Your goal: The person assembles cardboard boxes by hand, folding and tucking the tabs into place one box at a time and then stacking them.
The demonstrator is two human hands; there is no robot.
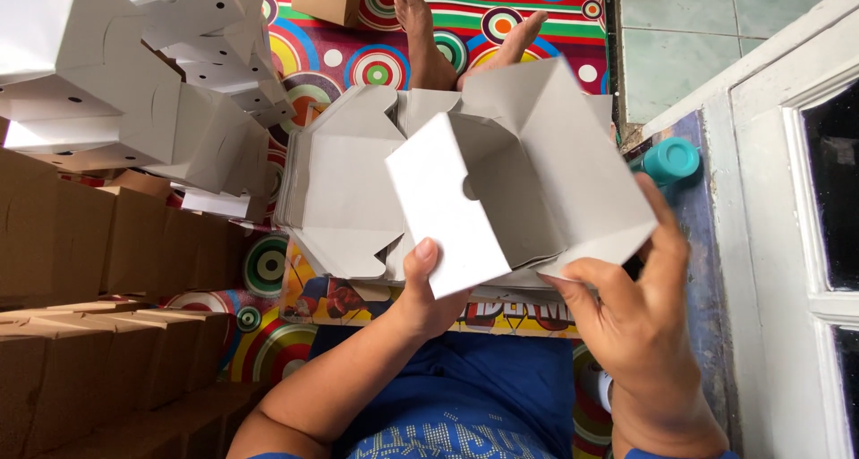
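A half-folded grey cardboard box [528, 164], matte with angled flaps, is held above the person's lap. The left hand [428, 284] pinches its white front flap [447, 208], fingers clamped; the right hand [635, 298] grips the right wall. Beneath lies a flat die-cut blank [335, 199]; brown folded boxes [98, 334] are stacked at the left on a colourful circle-patterned mat [376, 65].

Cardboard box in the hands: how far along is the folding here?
Done: white folded boxes are piled at upper left, brown ones stacked beside. In hand: the grey box is half formed, left hand pressing a white flap, right hand gripping its side. Left: its flaps stand open, and a flat blank lies beneath.
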